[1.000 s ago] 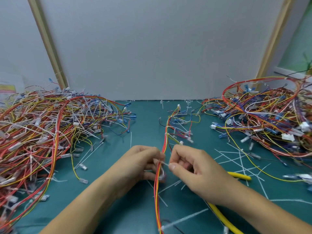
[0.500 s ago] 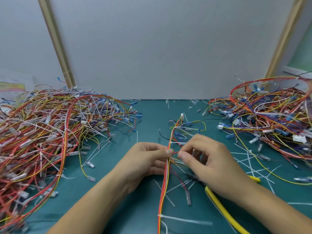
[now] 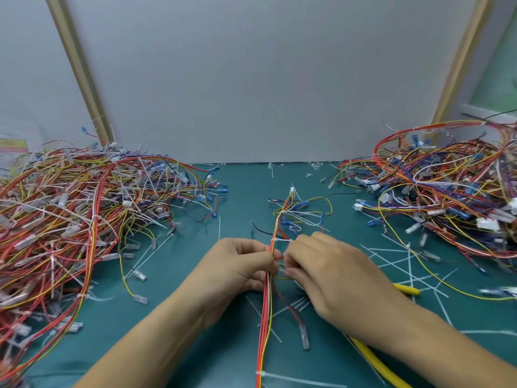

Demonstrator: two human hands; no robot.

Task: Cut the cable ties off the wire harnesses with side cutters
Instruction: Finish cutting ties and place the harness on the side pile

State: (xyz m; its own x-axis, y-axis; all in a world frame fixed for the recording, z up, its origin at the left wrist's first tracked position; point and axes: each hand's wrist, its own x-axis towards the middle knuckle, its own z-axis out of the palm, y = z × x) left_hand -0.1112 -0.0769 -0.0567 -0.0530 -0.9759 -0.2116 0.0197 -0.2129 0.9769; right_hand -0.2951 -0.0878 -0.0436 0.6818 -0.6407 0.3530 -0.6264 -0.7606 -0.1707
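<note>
My left hand (image 3: 240, 271) grips the wire harness (image 3: 265, 326), thumb and curled fingers closed round its red, white and yellow strands. My right hand (image 3: 331, 275) meets it from the other side with its fingers curled, thumb and forefinger pinching at the same bundle. Which strand sits between those fingertips is too small to tell. The two hands nearly touch at the harness, around the middle of the desk (image 3: 195, 317).

The harness runs from the desk's near edge, up between my hands, and on toward the back edge, where it ends in a small white connector (image 3: 292, 189). A white cable tie (image 3: 279, 240) is cinched round it just beyond my thumbs, its tail pointing right toward my right knuckles. A second cable tie (image 3: 258, 373) binds the bundle close to the near edge, its tail also lying out to the right.

The side cutters (image 3: 372, 359) lie under my right forearm. One yellow handle shows below the arm and the other tip pokes out past the wrist on the right. Whether my palm touches them I cannot tell.

Loose cut ties (image 3: 405, 264) lie crossed over one another on the green surface right of my right hand. A large heap of harnesses (image 3: 84, 219) covers the left side of the desk, and another heap (image 3: 447, 197) covers the right side toward the back corner. A grey panel (image 3: 265, 79) stands along the back edge.
</note>
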